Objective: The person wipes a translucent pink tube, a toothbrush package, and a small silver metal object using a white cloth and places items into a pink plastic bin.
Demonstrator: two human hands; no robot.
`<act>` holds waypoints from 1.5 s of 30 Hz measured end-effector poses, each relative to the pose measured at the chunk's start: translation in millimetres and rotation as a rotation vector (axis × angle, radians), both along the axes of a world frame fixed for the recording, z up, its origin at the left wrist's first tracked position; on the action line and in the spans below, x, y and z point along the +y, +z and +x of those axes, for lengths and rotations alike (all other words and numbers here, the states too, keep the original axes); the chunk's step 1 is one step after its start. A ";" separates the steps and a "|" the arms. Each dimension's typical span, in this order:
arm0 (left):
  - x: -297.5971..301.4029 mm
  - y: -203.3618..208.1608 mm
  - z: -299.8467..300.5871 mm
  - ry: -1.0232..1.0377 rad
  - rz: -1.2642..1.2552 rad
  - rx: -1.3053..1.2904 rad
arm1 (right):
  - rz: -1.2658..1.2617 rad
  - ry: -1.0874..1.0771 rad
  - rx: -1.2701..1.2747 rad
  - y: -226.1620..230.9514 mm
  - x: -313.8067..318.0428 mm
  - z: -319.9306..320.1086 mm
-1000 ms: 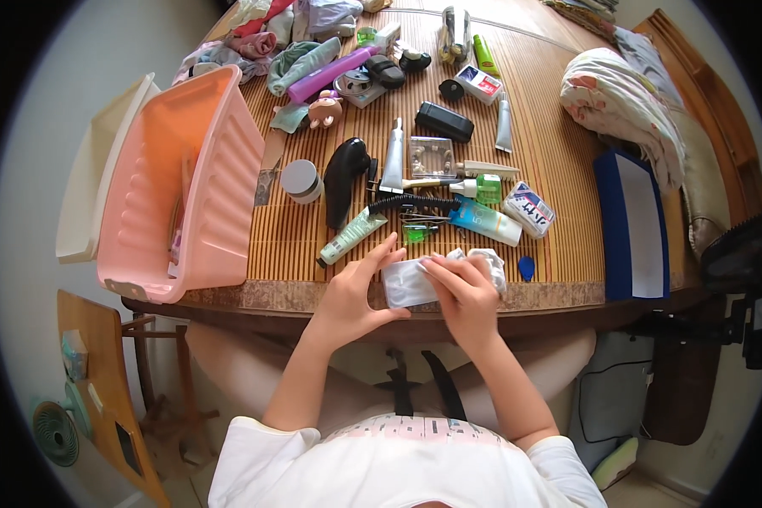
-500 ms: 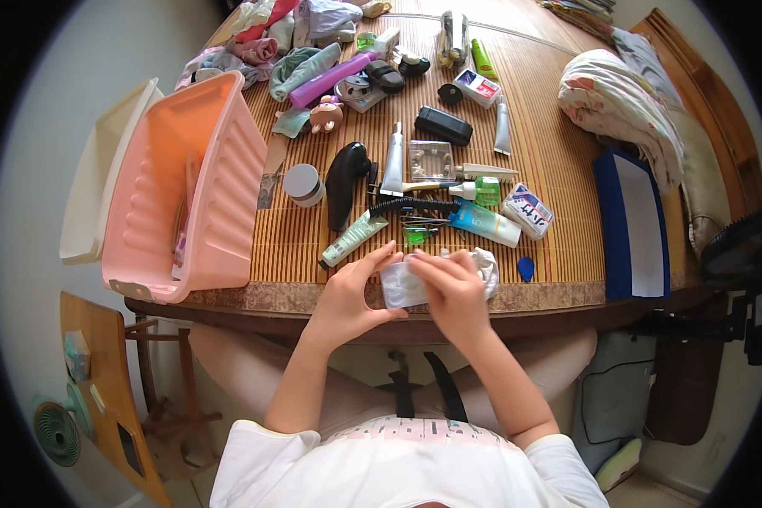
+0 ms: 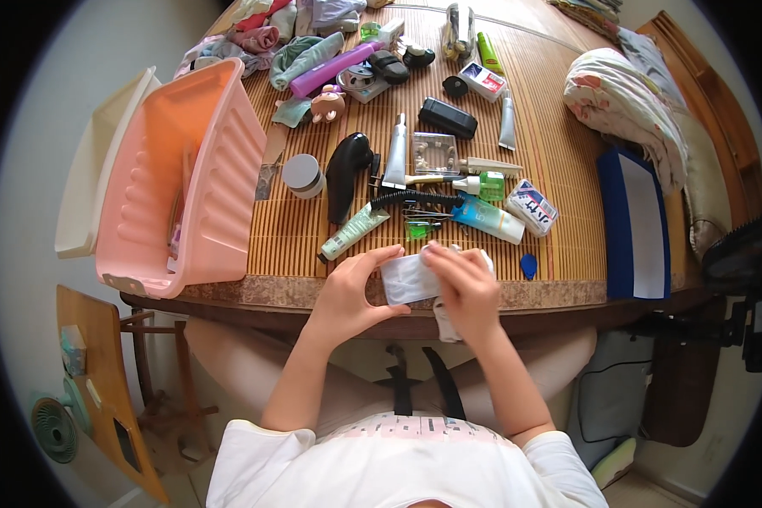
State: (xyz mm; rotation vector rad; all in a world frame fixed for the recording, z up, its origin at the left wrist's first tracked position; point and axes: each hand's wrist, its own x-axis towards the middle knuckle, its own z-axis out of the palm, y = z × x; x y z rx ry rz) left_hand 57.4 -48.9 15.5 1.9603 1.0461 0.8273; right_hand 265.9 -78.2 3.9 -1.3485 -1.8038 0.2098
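Note:
My left hand [image 3: 351, 292] grips a small, flat, translucent white box [image 3: 408, 281] at the table's front edge, thumb below and fingers above. White shapes show inside it, too blurred to name. A crumpled white cloth [image 3: 446, 325] is bunched in my right hand [image 3: 468, 286], whose closed fingers press on the box's right end. Part of the cloth hangs below the hand over the table edge. Just beyond the hands lie a green tube [image 3: 356, 232], a small green clip-like piece [image 3: 417, 229], a blue and white tube [image 3: 488, 220] and a blue teardrop-shaped piece [image 3: 528, 267].
A pink bin [image 3: 233, 169] stands at left. Mid-table are a white jar [image 3: 303, 175], a black curved device [image 3: 345, 173], a silver tube [image 3: 395, 157] and a white box [image 3: 532, 209]. Clothes [image 3: 300, 63] lie at far left; a blue open case [image 3: 635, 229] is at right.
My right hand has shifted slightly right and down along the box. More of the box's face shows, and the cloth now hangs lower, below my right hand.

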 end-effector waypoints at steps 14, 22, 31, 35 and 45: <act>-0.4 -5.1 -2.4 0.014 0.036 -0.006 | -0.187 0.186 0.513 28.3 -2.8 35.6; 1.0 -3.2 8.2 0.013 0.147 0.070 | 0.048 -0.003 -0.137 10.3 2.6 -14.4; -2.3 -9.2 6.9 0.109 0.161 0.146 | 0.008 0.134 -0.302 28.0 -18.5 10.3; -1.6 -10.9 11.1 0.063 0.221 0.132 | 0.045 -0.093 -0.196 6.9 -4.4 8.0; -4.7 -15.7 7.6 0.121 0.288 0.030 | 0.039 0.083 0.000 3.6 -28.1 37.1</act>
